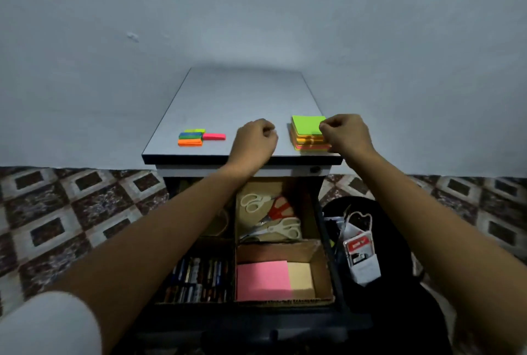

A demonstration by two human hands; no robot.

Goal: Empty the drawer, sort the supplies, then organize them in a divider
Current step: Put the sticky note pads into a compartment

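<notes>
Resting on the grey tabletop (242,98), your left hand (255,138) is clenched around nothing, while your right hand (346,133) pinches the near edge of the green-topped stack of square paper sticky notes (307,128); narrow coloured paper flags (196,138) lie left of your left hand.

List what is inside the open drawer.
Scissors back right; pink sticky pad and tan pad front right; pens front left. The left forearm covers most of the back-left compartment.
</notes>
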